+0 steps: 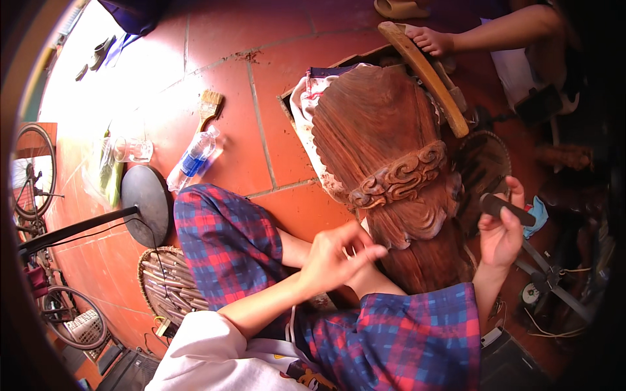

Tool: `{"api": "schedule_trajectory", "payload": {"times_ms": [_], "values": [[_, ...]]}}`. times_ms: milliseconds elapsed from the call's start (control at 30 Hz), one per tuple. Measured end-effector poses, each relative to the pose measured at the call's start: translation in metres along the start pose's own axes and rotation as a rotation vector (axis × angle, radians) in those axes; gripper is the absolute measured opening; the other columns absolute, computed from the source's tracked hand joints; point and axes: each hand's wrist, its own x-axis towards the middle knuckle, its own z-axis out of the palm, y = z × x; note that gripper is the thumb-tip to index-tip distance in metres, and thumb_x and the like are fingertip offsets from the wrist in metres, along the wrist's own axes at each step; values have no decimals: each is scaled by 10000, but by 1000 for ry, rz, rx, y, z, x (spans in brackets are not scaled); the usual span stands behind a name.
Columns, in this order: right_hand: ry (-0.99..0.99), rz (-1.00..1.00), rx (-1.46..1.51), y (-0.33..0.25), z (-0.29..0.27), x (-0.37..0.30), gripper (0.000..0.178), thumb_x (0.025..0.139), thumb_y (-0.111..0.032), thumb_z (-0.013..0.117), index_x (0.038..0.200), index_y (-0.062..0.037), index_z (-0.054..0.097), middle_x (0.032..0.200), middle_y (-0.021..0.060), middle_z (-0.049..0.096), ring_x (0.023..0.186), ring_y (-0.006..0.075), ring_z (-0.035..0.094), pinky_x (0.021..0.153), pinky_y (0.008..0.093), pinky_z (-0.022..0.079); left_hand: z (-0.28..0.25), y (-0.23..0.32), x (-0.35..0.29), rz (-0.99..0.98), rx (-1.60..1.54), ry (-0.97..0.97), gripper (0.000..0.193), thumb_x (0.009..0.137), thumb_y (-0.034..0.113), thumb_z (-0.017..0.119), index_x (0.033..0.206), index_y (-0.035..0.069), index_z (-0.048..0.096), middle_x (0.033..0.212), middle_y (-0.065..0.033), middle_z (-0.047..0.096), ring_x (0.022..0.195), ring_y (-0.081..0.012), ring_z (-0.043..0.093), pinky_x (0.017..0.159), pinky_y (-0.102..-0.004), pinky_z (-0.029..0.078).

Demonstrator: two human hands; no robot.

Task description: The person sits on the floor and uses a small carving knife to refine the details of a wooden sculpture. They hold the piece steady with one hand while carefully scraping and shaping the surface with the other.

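A reddish-brown carved wood panel (375,124) with a raised scroll band (401,179) lies in front of me, partly over a pale cloth (303,107). My left hand (339,256) hovers over my crossed legs, just left of the panel's narrow near end. Its fingers are loosely curled, the thumb apart, and I see nothing in it. To the right of the panel, my right hand (502,238) is raised and grips a dark, straight bar (507,208) between thumb and fingers. Whether the bar is a tool handle or a stone I cannot tell.
Another person's bare limb (495,32) reaches a curved wooden piece (427,78) at the far right. On the left are a brush (210,107), a plastic bottle (194,159), a glass mug (138,150), a round black stand base (147,205) and a basket of wooden-handled tools (171,287).
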Motion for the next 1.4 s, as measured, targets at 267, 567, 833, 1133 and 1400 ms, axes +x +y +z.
{"api": "schedule_trajectory", "payload": {"times_ms": [267,567,833,1133,1400], "values": [[-238,-246,-825,61,91,6,185,788,72,679,950,-3,724,893,117,709,916,270,695,873,404,529,25,15,-7,708,200,7,614,855,358,733,1358,79,520,1529,-172,355,1436,-433,213,1108,-537,317],[-241,-346,-1002,75,85,8,136,765,0,719,891,-48,744,830,52,738,1087,337,670,1185,572,173,35,12,9,594,235,-4,791,877,369,693,1524,107,322,1612,-179,175,1479,-471,58,1169,-565,169],[-254,-309,-985,71,89,12,109,808,20,702,883,-47,743,869,41,747,1093,304,671,1193,561,161,32,23,15,621,203,41,768,867,353,691,1509,99,356,1603,-186,203,1473,-477,109,1116,-546,291],[-218,-285,-945,69,90,12,86,816,1,702,882,-34,743,849,58,740,1070,325,675,1184,560,199,35,23,20,629,254,62,742,880,300,684,1512,105,348,1601,-178,208,1462,-477,162,1079,-513,355],[-158,-235,-915,66,89,13,81,845,-25,683,892,-15,749,854,67,739,1131,346,645,1188,568,169,38,27,21,609,217,48,741,870,214,699,1510,92,347,1606,-183,184,1461,-475,166,1121,-528,300]]}}
